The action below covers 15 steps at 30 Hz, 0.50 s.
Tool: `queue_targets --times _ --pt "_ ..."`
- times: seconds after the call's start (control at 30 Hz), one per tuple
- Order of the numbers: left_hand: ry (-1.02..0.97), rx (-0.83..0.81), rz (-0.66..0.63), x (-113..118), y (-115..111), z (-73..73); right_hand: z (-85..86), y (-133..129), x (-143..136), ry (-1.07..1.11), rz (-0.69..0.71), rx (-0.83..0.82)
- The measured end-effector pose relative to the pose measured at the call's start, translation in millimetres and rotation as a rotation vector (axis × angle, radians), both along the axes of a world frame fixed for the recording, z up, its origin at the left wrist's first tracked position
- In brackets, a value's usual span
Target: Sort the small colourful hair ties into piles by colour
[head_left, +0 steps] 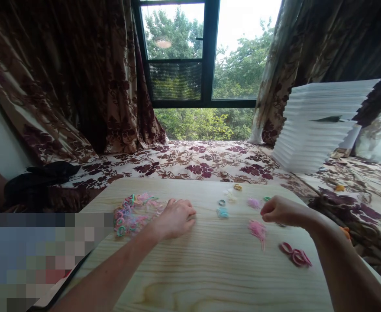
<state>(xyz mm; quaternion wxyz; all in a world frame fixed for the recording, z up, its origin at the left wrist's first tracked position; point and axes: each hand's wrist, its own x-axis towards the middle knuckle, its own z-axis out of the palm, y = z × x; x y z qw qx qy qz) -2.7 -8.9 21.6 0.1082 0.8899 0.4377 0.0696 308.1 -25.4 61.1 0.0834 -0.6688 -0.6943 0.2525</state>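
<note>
A mixed pile of colourful hair ties lies on the left of the pale wooden table. Just right of that pile, my left hand rests low with its fingers curled; whatever they may hold is hidden. At the right, my right hand hangs over the table with fingertips pressed together, their contents too small to make out. Near it lie a lilac bunch of small elastics, a green hair tie and a pink bunch of elastics. Several dark pink hair ties sit closer to me.
Mid-table are turquoise elastics, a grey hair tie, cream elastics and a yellow hair tie. Behind the table, a tall paper stack stands on the floral cloth before a window.
</note>
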Motion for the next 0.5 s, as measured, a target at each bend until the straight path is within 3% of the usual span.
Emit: queue_targets --times 0.1,0.2,0.37,0.5 --pt "-0.067 -0.029 0.084 -6 5 7.9 7.3 -1 -6 -0.031 -0.004 0.083" --pt "-0.122 -0.048 0.175 -18 11 12.0 2.9 -2 -43 -0.035 0.073 0.278" --pt "-0.193 -0.080 0.302 -48 20 10.8 -39.9 -5 -133 0.062 0.305 0.400" --pt "-0.239 -0.134 0.352 -70 24 10.3 -70.4 -5 -155 0.120 0.329 0.465"
